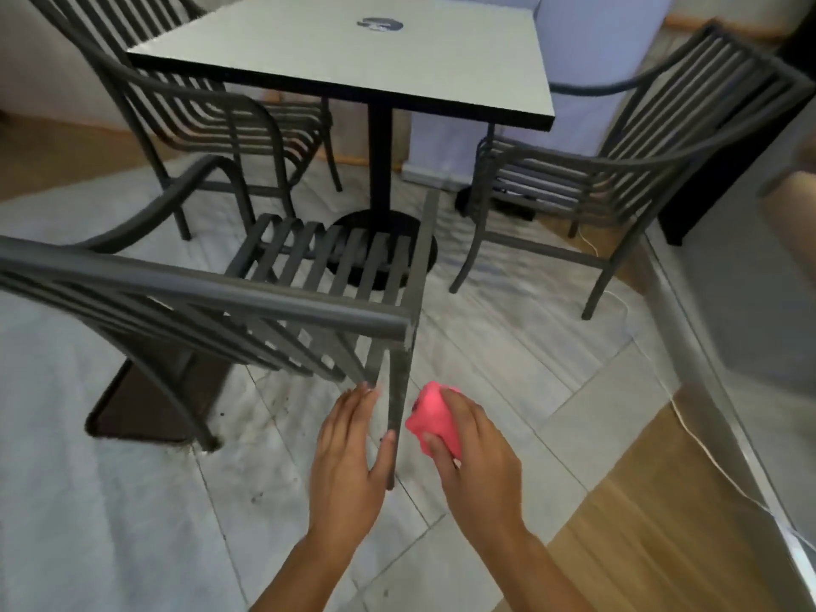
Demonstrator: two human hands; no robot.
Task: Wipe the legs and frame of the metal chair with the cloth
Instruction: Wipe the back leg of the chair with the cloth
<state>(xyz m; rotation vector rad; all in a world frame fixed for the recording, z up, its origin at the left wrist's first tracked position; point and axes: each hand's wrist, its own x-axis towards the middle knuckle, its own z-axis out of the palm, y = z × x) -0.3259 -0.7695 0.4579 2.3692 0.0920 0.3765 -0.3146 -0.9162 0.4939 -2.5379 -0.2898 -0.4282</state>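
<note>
The dark metal chair (pixel 282 302) stands right in front of me, its slatted back nearest and its seat pointing toward the table. Its rear right leg (pixel 397 390) runs down between my hands. My left hand (pixel 349 461) lies flat and open against the left side of that leg, fingers spread upward. My right hand (pixel 477 452) grips a bunched pink cloth (pixel 432 419), which sits just right of the leg at mid height, touching or nearly touching it.
A square grey table (pixel 309 77) on a black pedestal stands beyond the chair, with two more metal chairs, one at its left (pixel 198 108) and one at its right (pixel 618 170). A dark mat (pixel 141 413) lies under the near chair. A white cable (pixel 706 452) runs along the floor at right.
</note>
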